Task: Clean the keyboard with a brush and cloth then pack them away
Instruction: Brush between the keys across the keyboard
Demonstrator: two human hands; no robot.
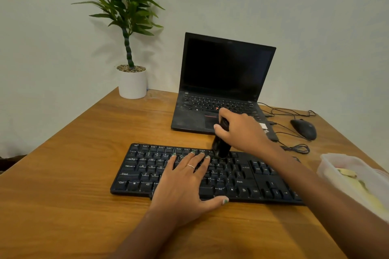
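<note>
While right hand (242, 130) grips brush (221, 145) on keyboard (231, 176), left hand (185, 178) lies flat; laptop (223, 82) behind, container (345, 166) right.

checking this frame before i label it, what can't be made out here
- Head view: brush bristles are motion-blurred; contact with the keyboard is unclear.
- Keys under the left hand are hidden.
- Container is cut off by the right edge; its yellowish contents are blurred.
- Right hand hides the brush handle.
</note>
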